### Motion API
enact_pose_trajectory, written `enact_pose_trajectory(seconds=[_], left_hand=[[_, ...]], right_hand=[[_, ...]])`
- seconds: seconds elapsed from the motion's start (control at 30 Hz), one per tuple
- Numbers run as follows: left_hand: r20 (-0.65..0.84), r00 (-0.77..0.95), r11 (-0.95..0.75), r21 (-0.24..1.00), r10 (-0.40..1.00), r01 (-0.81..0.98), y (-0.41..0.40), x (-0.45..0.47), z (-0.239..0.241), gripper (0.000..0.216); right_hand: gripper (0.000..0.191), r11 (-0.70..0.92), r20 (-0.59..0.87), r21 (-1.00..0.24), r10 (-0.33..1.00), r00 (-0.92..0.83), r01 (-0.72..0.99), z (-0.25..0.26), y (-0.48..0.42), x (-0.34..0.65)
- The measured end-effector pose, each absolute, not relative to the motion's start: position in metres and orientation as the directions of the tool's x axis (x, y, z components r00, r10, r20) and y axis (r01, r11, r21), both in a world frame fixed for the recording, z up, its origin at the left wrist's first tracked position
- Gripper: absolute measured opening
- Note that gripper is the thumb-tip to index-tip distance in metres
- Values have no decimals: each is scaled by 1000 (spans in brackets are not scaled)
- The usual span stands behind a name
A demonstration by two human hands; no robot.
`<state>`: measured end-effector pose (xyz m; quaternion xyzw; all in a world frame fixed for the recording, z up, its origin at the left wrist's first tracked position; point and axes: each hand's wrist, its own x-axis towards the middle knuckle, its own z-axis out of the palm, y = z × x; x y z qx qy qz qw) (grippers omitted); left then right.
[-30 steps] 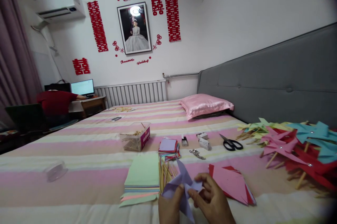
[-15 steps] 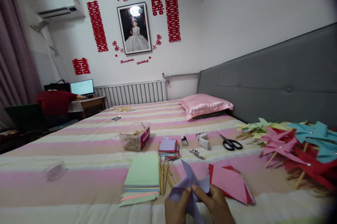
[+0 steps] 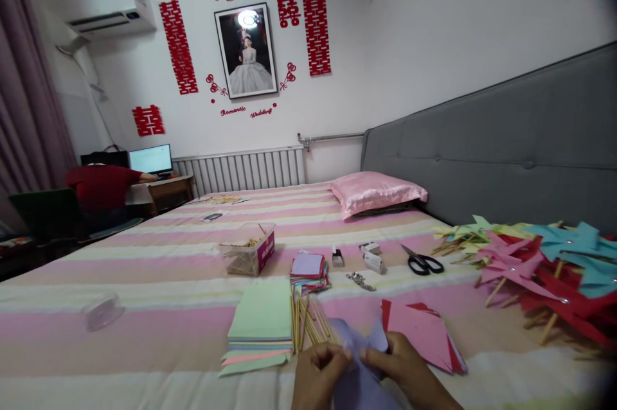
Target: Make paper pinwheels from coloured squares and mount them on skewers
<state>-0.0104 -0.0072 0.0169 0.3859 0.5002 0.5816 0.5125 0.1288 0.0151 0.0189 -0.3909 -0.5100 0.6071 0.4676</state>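
A purple paper pinwheel [image 3: 359, 384] is pinched between both my hands at the bottom of the head view, its blades partly folded and blurred. My left hand [image 3: 321, 371] grips its left side with thumb and fingers together. On the other side my right hand [image 3: 405, 362] pinches it near the middle. Left of the hands lie thin wooden sticks [image 3: 308, 323] and a stack of coloured paper sheets [image 3: 263, 310]. Cut pink and red paper squares [image 3: 419, 336] lie just beyond my right hand. The centre of the pinwheel is hidden by my fingers.
Finished pinwheels [image 3: 544, 268] are heaped at the right. Black scissors [image 3: 424, 262], small boxes [image 3: 373, 261], metal pins [image 3: 360, 281], small paper squares [image 3: 308, 265] and a tub of sticks [image 3: 248, 252] lie ahead. A clear lid [image 3: 102, 313] is at left. A person [image 3: 103, 185] sits at a desk.
The purple pinwheel has turned and tilted in my hands, its upper blade no longer pointing straight up. My left hand has rolled over, its fingers curling more.
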Motion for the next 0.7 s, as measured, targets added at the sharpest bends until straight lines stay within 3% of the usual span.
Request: enact_pose_trajectory(seconds=[0.4, 0.6, 0.7], left_hand=[[-84, -190, 60, 990, 978, -130, -5, -11, 4, 31], [-116, -229, 80, 984, 966, -161, -7, -11, 11, 28], [-128, -267, 71, 975, 955, -213, -3, -19, 9, 30]], right_hand=[[17, 60, 75, -997, 945, -317, -55, 20, 14, 130], [29, 95, 118, -991, 950, -290, -94, 15, 16, 124], [37, 181, 202, -975, 965, -169, -128, 20, 14, 124]])
